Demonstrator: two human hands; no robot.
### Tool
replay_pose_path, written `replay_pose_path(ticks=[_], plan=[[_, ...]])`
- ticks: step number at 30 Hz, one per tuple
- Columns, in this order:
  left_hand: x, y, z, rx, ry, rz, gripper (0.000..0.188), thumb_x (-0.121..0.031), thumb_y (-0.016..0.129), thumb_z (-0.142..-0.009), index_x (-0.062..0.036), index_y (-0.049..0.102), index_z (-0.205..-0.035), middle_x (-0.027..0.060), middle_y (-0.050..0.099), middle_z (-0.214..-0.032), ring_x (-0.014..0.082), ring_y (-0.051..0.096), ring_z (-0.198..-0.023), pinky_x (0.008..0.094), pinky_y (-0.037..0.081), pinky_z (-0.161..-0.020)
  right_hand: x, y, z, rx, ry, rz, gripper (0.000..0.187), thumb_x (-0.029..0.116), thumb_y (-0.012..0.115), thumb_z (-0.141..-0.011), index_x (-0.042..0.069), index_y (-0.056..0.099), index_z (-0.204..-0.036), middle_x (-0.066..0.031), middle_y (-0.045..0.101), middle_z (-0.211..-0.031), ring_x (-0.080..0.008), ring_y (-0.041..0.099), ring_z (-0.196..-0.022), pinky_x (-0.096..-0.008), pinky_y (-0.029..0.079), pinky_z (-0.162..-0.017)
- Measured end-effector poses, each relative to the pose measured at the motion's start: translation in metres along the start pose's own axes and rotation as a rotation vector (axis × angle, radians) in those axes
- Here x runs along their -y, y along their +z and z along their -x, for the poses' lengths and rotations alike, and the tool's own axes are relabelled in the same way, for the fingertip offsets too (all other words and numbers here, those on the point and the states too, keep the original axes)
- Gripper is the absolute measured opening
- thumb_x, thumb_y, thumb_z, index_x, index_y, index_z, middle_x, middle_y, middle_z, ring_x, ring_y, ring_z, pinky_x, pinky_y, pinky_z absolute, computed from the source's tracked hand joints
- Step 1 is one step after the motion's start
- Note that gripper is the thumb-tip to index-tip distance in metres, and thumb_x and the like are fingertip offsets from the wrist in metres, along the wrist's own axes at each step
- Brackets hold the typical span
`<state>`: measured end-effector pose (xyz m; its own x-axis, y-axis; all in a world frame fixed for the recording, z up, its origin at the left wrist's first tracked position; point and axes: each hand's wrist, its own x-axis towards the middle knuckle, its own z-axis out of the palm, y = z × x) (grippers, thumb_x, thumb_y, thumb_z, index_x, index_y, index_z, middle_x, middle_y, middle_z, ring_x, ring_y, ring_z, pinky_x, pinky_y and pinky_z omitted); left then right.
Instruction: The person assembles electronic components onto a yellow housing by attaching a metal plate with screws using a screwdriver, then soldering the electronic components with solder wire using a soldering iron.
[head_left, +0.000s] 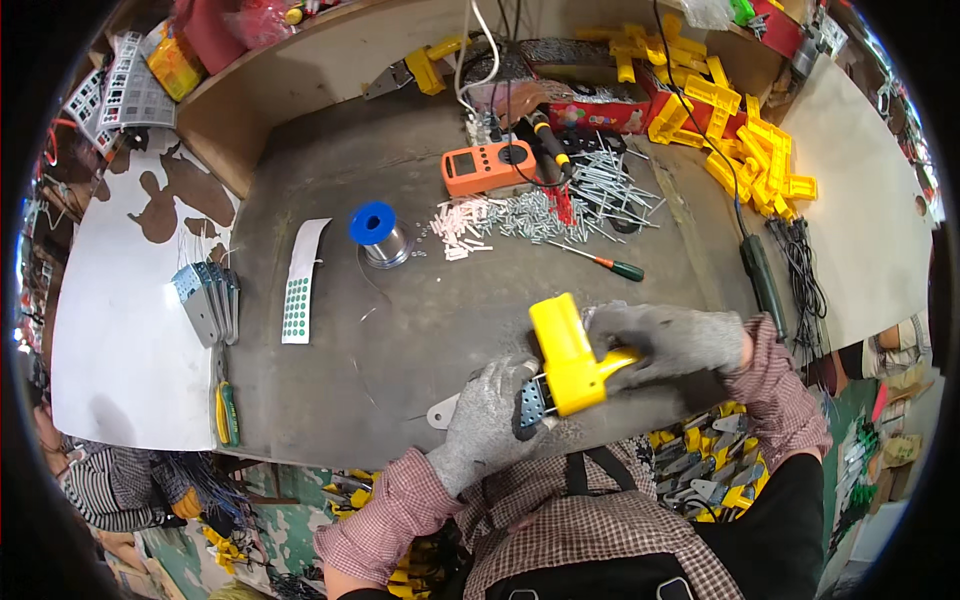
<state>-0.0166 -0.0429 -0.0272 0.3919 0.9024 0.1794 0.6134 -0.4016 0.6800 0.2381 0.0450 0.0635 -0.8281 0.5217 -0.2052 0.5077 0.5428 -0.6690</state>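
My left hand (482, 425), in a grey glove, is closed round a grey metal plate with a rounded, holed end (440, 412). A blue perforated piece (533, 402) shows between that hand and a yellow plastic housing (568, 355). The housing meets the blue piece at its lower left side. My right hand (660, 340), also gloved and slightly blurred, grips the housing by its narrow arm on the right. Its fingertips are partly hidden behind the yellow plastic. Both hands are above the front part of the dark table.
Behind the hands lie a screwdriver (615, 266), piles of screws (600, 190) and an orange meter (488, 167). A blue-topped wire spool (374, 225) and a sticker strip (300, 285) lie left. Yellow housings (765, 155) and a soldering iron (762, 280) lie right; pliers (226, 405) lie far left.
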Motion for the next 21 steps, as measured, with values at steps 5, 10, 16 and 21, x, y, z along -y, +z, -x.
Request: replay_pose_path(ticks=[5,10,16,21], plan=[[0.002,0.003,0.002,0.028,-0.002,-0.029,0.069,-0.037,0.080,-0.074,0.0015,0.054,-0.125,0.0231,0.055,-0.126,0.0407,0.053,-0.119,0.0494,0.042,-0.103,-0.003,0.004,0.005,0.063,0.102,-0.036,0.050,0.040,0.071,-0.087,0.003,0.055,-0.116,-0.0162,0.060,-0.104,-0.0343,0.060,-0.099,-0.0408,0.048,-0.086],[0.006,0.005,0.003,0.023,0.011,-0.037,0.071,-0.037,0.081,-0.073,0.0015,0.054,-0.126,0.0228,0.055,-0.127,0.0403,0.052,-0.122,0.0492,0.041,-0.105,-0.018,0.016,-0.003,0.035,0.027,0.033,0.051,0.039,0.071,-0.086,0.001,0.056,-0.116,-0.0169,0.060,-0.100,-0.0352,0.060,-0.095,-0.0415,0.048,-0.085],[-0.005,0.003,0.004,-0.008,-0.008,0.057,0.071,-0.037,0.081,-0.072,0.0024,0.052,-0.124,0.0238,0.054,-0.127,0.0395,0.053,-0.120,0.0488,0.043,-0.102,-0.019,0.020,-0.009,-0.075,-0.119,0.048,0.053,0.039,0.072,-0.084,0.000,0.056,-0.116,-0.0211,0.061,-0.104,-0.0368,0.060,-0.096,-0.0424,0.048,-0.085],[-0.006,0.007,-0.004,-0.039,-0.044,-0.029,0.076,-0.038,0.091,-0.061,-0.0004,0.054,-0.116,0.0205,0.060,-0.111,0.0383,0.061,-0.103,0.0464,0.051,-0.088,-0.019,0.024,0.003,-0.126,-0.262,0.137,0.052,0.038,0.072,-0.085,0.000,0.056,-0.117,-0.0199,0.063,-0.102,-0.0368,0.062,-0.096,-0.0424,0.049,-0.083]])
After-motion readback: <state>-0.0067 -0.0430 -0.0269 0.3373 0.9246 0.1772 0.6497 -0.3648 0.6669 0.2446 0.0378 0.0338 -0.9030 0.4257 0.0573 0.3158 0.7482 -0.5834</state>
